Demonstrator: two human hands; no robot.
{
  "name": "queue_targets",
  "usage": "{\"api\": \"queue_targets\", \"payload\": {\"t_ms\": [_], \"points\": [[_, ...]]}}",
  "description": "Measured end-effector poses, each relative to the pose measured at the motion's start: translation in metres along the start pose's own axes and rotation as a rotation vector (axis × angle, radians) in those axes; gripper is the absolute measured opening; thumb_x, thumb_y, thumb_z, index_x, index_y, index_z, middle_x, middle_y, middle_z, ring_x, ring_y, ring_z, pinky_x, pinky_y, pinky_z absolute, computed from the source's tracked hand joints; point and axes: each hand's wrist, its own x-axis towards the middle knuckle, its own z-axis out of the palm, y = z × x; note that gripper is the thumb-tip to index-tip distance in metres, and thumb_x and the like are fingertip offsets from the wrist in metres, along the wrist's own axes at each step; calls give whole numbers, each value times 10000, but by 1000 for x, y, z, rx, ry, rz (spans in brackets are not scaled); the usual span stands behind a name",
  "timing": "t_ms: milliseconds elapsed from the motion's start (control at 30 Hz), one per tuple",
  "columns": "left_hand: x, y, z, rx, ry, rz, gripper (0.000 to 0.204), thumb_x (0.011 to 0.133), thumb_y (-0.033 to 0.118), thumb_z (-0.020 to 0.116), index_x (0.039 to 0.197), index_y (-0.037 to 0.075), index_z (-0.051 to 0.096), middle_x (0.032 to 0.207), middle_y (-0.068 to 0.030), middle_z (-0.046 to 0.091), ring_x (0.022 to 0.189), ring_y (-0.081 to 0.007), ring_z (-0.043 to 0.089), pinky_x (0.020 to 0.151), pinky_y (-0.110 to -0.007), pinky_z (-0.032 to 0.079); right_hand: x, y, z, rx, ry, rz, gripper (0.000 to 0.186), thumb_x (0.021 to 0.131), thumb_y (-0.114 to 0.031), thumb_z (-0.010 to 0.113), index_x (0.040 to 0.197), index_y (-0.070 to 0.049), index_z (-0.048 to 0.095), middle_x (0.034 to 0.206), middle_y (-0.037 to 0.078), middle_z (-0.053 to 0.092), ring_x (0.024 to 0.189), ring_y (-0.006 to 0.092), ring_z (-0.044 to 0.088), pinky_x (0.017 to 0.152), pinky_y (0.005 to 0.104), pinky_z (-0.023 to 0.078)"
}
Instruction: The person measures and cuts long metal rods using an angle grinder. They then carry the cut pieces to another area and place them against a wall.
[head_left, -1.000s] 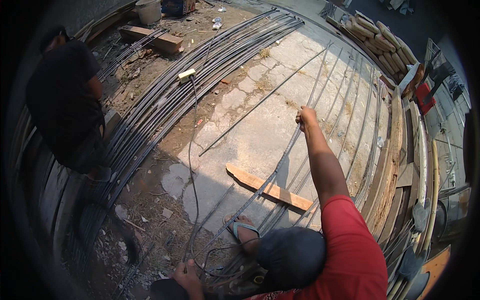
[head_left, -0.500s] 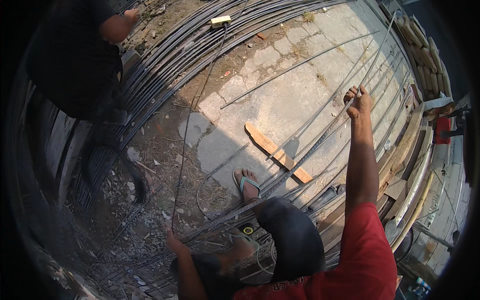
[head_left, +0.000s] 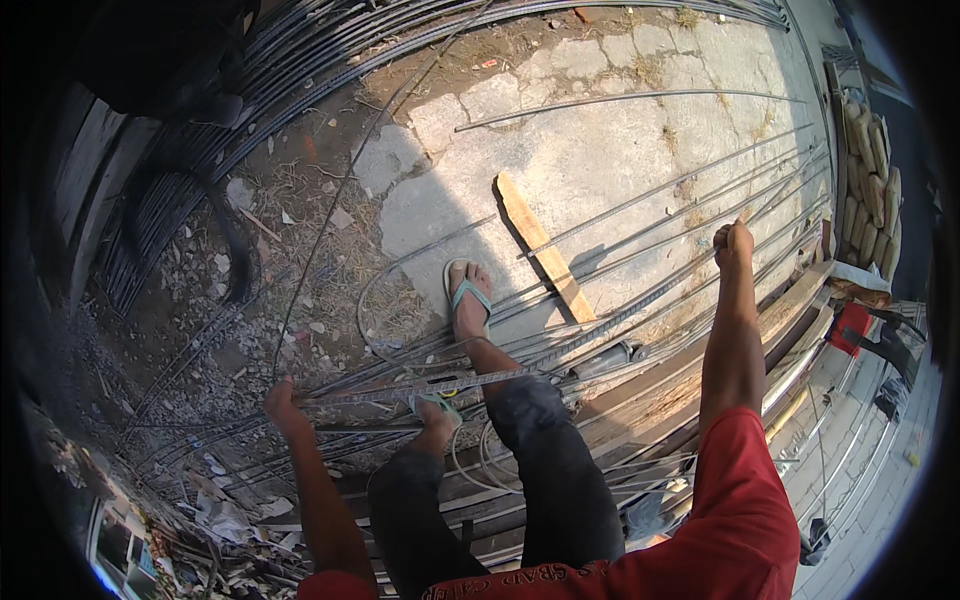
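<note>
We hold one ribbed steel bar (head_left: 480, 380) before our legs (head_left: 550, 475), left hand (head_left: 283, 396) and right hand (head_left: 735, 243) closed around it; we judge it heavy, slightly springy, so wide-apart holds suit.

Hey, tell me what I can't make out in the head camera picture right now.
In the head view:
- Left hand: small and soft; finger placement is unclear.
- Ribbed bar: its far end is lost among other bars beyond the right hand.
- Co-worker: upper body cut off by the dark lens rim.
- Dark curved shape: too blurred to identify.
- Stacked sacks: contents hidden by their wrapping.
</note>
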Motion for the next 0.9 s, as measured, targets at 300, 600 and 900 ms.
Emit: {"api": "queue_targets", "payload": {"t_ms": [300,600,900], "points": [[1,-22,-56,377,28,259,199,883,120,703,775,-38,649,783,-95,602,739,-214,536,690,-390,411,-55,30,17,197,92,137,408,1108,-399,384,778,-159,367,610,-32,299,445,94,227,373,259,192],[-104,12,-29,-542,502,-1067,283,1066,261,480,1166,-1,518,839,-153,550,691,-275,556,780,-498,515,-189,2,-61,620,-398,77,497,1080,-515,426,727,-170,367,579,-64,230,444,66,164,368,230,147],[-149,-149,-9,-165,380,-1135,237,1056,204,410,1102,-10,503,856,-142,508,549,-198,418,522,-430,459,-320,-66,-108,568,-250,84,463,1033,-528,548,982,-68,526,745,-23,380,603,81,323,561,245,315]]}}
